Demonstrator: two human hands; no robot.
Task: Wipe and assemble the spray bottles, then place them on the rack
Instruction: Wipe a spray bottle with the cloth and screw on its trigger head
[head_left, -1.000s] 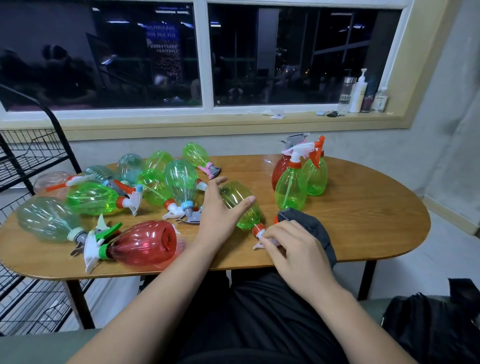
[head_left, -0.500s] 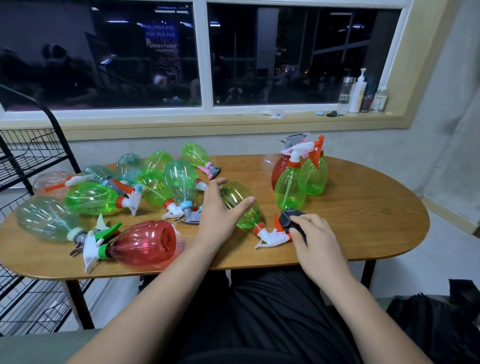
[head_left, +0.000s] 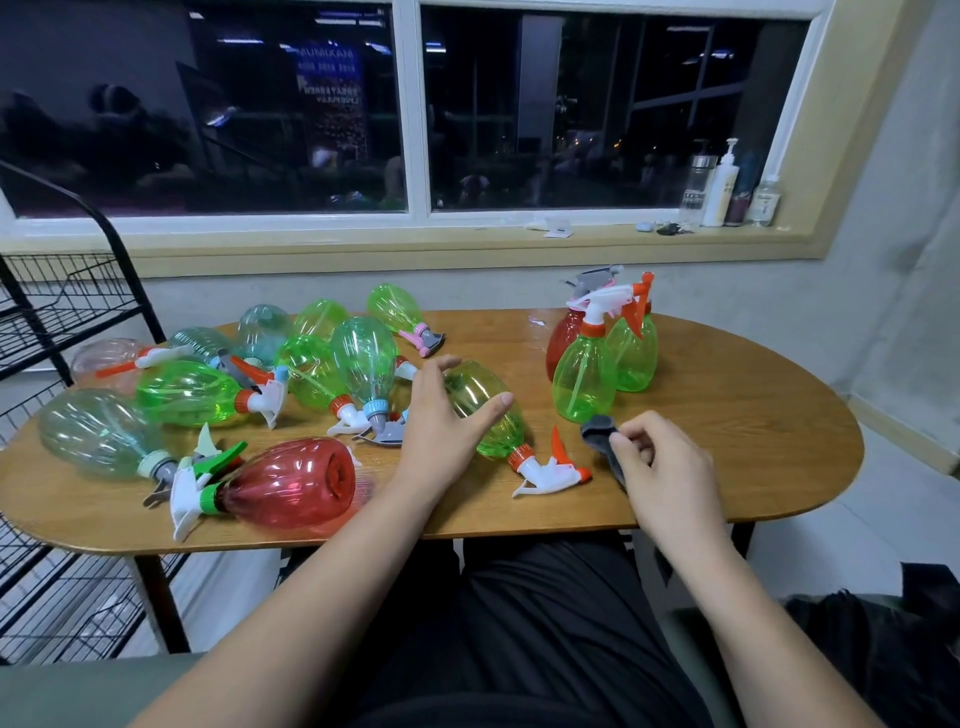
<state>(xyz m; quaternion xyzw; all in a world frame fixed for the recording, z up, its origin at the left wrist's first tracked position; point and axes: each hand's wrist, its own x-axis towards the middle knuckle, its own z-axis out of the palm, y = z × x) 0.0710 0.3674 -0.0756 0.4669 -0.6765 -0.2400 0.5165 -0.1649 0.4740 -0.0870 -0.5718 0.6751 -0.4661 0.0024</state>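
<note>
Head view. An oval wooden counter (head_left: 737, 447) stands before a dark window; a black wire rack (head_left: 62, 312) stands at its left end.

The left hand (head_left: 439, 421) is wide, its fingers straight and spread. It lies over the base end of a transparent green plastic spray bottle (head_left: 496, 434). This bottle lies on its side near the front middle of the counter; its white trigger head with orange nozzle (head_left: 553, 470) points toward the person's right. The thumb rests on the bottle's flank; whether the other fingers touch it cannot be told.

The right hand (head_left: 667, 467), just right of that trigger head, has curled fingers that pinch a dark grey cloth (head_left: 597, 431). The cloth is bunched on the counter, just in front of an upright green spray bottle with white-and-orange trigger (head_left: 584, 384). Behind this stand a second upright green bottle (head_left: 636, 358) and an upright red bottle (head_left: 561, 338) — all three close together, with trigger heads fitted.

On the left half of the counter, a heap of green and pale grey-blue bottles (head_left: 311, 364) lies sideways; a transparent red bottle with white trigger and green collar (head_left: 291, 483) lies nearest the front edge, left of the left forearm. A white pump dispenser (head_left: 719, 192) stands on the window sill at far right.
</note>
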